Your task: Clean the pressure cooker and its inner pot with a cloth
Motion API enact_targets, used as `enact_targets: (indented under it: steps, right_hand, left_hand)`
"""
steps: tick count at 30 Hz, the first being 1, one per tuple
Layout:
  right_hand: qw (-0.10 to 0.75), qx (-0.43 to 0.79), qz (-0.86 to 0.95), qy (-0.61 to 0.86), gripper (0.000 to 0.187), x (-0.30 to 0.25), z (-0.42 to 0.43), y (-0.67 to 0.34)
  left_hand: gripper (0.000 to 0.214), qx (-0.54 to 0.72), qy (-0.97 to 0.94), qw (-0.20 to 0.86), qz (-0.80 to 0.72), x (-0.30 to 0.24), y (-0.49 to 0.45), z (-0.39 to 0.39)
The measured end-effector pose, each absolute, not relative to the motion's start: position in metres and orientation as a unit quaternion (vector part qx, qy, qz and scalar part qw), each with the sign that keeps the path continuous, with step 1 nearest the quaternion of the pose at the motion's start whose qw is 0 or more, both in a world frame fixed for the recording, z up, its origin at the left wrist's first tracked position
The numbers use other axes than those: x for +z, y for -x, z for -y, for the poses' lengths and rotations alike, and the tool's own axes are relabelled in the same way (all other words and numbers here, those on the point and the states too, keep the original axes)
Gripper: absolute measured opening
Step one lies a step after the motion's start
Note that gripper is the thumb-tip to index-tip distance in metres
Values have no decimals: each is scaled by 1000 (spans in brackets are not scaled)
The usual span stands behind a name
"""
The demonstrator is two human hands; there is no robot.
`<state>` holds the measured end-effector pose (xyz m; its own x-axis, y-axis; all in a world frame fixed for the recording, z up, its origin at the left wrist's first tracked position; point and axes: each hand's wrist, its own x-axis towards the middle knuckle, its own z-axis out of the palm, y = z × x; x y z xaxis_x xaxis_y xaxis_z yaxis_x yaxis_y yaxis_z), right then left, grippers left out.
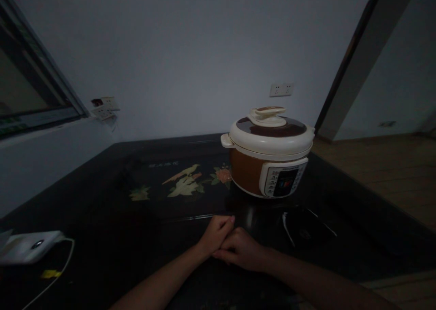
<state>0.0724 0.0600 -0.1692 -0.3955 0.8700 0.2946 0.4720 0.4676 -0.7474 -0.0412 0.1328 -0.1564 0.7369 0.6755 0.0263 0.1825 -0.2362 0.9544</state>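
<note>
My left hand point(216, 235) and my right hand point(241, 250) rest together on the dark tabletop near its front edge. The fingers of both are curled closed, the two fists touching, with nothing visible in them. Beyond them, to the right, stands an electric pressure cooker point(247, 171) with a brown body, a cream lid and a control panel on its front. Its lid is on, and neither hand touches it. To the right of my right hand lies a flat, shiny black object point(306, 228) whose kind I cannot make out.
At the left edge lies a white device point(37, 246) with a white cable point(70, 255) and a small yellow piece point(51, 273). The black table point(112, 178) carries a bird-and-flower picture point(185, 185). Wall sockets point(281, 89) sit behind the cooker; a window point(30, 73) is at left.
</note>
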Motion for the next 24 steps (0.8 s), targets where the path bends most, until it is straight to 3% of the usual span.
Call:
enact_targets:
  steps: [24]
  right_hand:
    - [350,267,794,420,49,-167,-59,-71]
  left_hand:
    - [67,233,-762,540,-271,-153,41,-134]
